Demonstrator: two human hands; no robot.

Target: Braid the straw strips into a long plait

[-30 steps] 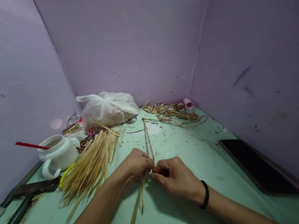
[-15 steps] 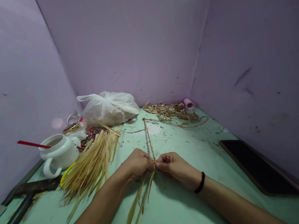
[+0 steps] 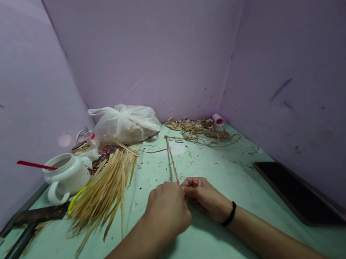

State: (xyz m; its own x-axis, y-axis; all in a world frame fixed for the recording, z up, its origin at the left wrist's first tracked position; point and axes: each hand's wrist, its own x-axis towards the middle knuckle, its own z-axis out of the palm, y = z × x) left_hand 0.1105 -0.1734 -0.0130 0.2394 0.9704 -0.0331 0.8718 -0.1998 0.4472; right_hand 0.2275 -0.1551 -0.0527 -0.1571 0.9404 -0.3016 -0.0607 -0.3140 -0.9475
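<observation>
Straw cord [image 3: 172, 160] runs along the worktop [image 3: 230, 159] to the right hand [image 3: 205, 196], its grip pinched closed on it, the left hand [image 3: 168, 206] hiding whatever its grip holds.

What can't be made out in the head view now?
All in the head view:
Braided cord, near end: hidden by the left hand.
Left fingertips: hidden by that hand's back.
White bag, contents: obscured by its plastic.
Dark handle, near end: cut off by left edge.
</observation>
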